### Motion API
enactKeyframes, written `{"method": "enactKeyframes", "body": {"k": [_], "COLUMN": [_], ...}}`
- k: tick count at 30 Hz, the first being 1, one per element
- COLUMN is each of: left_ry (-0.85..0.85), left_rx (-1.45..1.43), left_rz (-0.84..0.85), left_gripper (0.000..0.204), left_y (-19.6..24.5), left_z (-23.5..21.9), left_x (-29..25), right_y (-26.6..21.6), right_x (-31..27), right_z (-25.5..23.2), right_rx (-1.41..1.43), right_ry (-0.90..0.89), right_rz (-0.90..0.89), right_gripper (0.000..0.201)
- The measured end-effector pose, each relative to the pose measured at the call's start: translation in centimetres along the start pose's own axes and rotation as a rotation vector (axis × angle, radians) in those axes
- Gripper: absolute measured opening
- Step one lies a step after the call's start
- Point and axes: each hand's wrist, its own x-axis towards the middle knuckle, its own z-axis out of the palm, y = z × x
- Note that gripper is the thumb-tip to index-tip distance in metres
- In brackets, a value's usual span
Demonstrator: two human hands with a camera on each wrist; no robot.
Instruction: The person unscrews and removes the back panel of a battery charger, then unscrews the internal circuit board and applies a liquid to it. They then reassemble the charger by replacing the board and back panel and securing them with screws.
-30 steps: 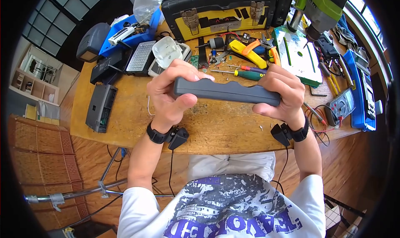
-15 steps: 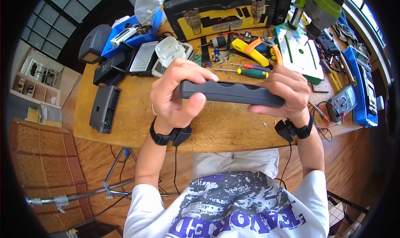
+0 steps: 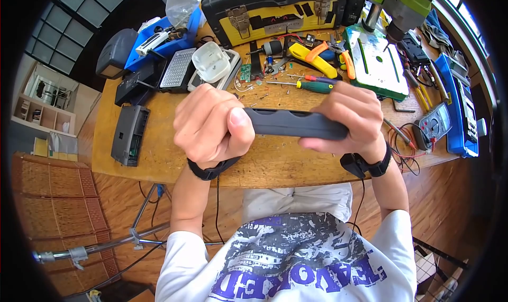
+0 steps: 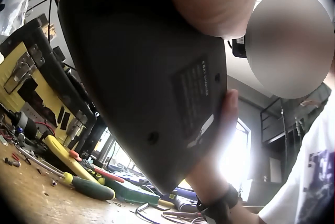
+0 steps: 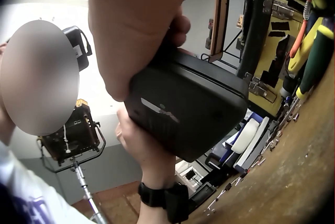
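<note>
The left hand (image 3: 211, 125) and the right hand (image 3: 353, 112) each grip one end of a dark case (image 3: 286, 123), held above the bench (image 3: 280, 167). Its label (image 4: 192, 95) seems to say "BAY CHARGER"; the remaining lines are too blurred. A blue bin (image 3: 135, 62) contains a white tool (image 3: 152, 43), among other items.

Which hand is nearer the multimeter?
Right. The right hand grips the dark case, left of the multimeter; the left hand grips the case's other end, farther left.

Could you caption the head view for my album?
Left hand and right hand grip a dark device above a wooden table with scattered tools.
</note>
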Motion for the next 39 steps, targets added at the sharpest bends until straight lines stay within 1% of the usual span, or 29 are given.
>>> {"method": "enactKeyframes", "body": {"k": [1, 3, 5, 7, 8, 9, 11, 12, 15, 16, 17, 19, 20, 21, 23, 24, 26, 28, 30, 31, 33, 35, 36, 37, 38, 39], "left_ry": [0.026, 0.054, -0.044, -0.056, -0.043, -0.029, -0.039, -0.049, -0.049, -0.038, -0.037, 0.004, 0.056, 0.152, 0.211, 0.212, 0.246, 0.252, 0.254, 0.239, 0.232, 0.171, 0.174, 0.160, 0.146, 0.148], "left_rx": [0.021, 0.045, 0.119, 0.118, 0.107, 0.095, 0.077, 0.068, 0.052, 0.050, 0.049, 0.061, 0.036, -0.032, -0.043, -0.046, -0.113, -0.133, -0.150, -0.145, -0.140, -0.148, -0.143, -0.201, -0.260, -0.260], "left_rz": [0.001, 0.004, 0.003, -0.026, -0.016, -0.007, -0.016, -0.023, -0.057, -0.076, -0.076, -0.326, -0.426, -0.506, -0.592, -0.592, -0.681, -0.675, -0.673, -0.697, -0.724, -0.746, -0.745, -0.760, -0.775, -0.776], "left_gripper": [0.019, 0.018, 0.018, 0.020, 0.020, 0.020, 0.019, 0.020, 0.023, 0.026, 0.026, 0.032, 0.035, 0.036, 0.039, 0.039, 0.043, 0.044, 0.046, 0.043, 0.043, 0.046, 0.046, 0.046, 0.049, 0.049], "left_y": [-0.3, -0.6, -0.6, -0.1, 0.3, 0.6, 1.2, 1.4, 1.5, 1.3, 1.1, 0.4, 0.2, -0.4, -0.8, -0.6, -0.1, 0.0, 0.1, 0.1, 0.3, 0.6, 0.3, -0.1, -0.4, -0.3], "left_z": [0.2, 0.3, 0.5, 0.8, 1.1, 1.3, 1.4, 1.4, 1.7, 1.7, 1.8, 1.8, 1.8, 2.1, 1.9, 2.0, 2.5, 2.9, 2.8, 2.6, 2.5, 2.4, 2.4, 2.6, 2.8, 3.2], "left_x": [-0.1, -0.1, -0.1, -0.3, -0.3, -0.3, -0.1, -0.1, -0.4, -0.4, -0.5, -0.7, -0.6, -0.7, -0.8, -0.8, -1.0, -0.9, -1.0, -1.0, -1.0, -0.5, -0.7, -1.1, -1.5, -2.1], "right_y": [-0.2, -0.7, -1.2, -1.5, -1.4, -1.4, -1.4, -1.5, -1.2, -1.4, -1.1, 0.0, -0.5, -0.6, -0.2, 0.3, 0.6, 0.9, 0.7, 0.6, 0.6, 0.7, 0.6, 0.6, 0.9, 1.2], "right_x": [0.3, 1.5, 1.6, 1.2, 1.4, 1.3, 0.9, 1.1, 0.9, 1.0, 1.1, 1.4, 1.8, 1.7, 0.6, 0.1, -0.3, -0.2, 0.1, 0.2, 0.0, 0.3, 0.5, 0.7, 0.6, 0.3], "right_z": [0.0, 0.6, 1.0, 1.2, 1.3, 1.1, 0.4, 0.4, 0.4, 0.4, 0.7, 1.8, 2.1, 2.3, 3.1, 3.7, 3.7, 3.6, 3.4, 3.3, 3.3, 3.1, 2.8, 2.7, 3.1, 3.2], "right_rx": [0.000, -0.110, -0.139, -0.343, -0.390, -0.395, -0.455, -0.422, -0.380, -0.338, -0.339, -0.072, 0.108, 0.113, 0.056, -0.004, 0.016, 0.055, 0.071, 0.090, 0.077, 0.069, 0.061, 0.053, 0.054, 0.054], "right_ry": [0.000, 0.060, 0.074, 0.043, 0.079, 0.078, 0.092, 0.141, 0.156, 0.145, 0.144, 0.273, 0.341, 0.339, 0.244, 0.178, 0.209, 0.256, 0.262, 0.271, 0.256, 0.246, 0.239, 0.232, 0.276, 0.274], "right_rz": [-0.001, 0.107, 0.102, 0.115, 0.076, 0.080, 0.035, 0.026, 0.014, 0.075, 0.075, 0.227, 0.406, 0.403, 0.529, 0.513, 0.495, 0.455, 0.453, 0.449, 0.461, 0.466, 0.510, 0.554, 0.594, 0.593], "right_gripper": [0.046, 0.044, 0.046, 0.053, 0.051, 0.051, 0.043, 0.039, 0.035, 0.036, 0.036, 0.035, 0.040, 0.040, 0.048, 0.057, 0.059, 0.060, 0.060, 0.059, 0.059, 0.059, 0.060, 0.060, 0.066, 0.066]}}
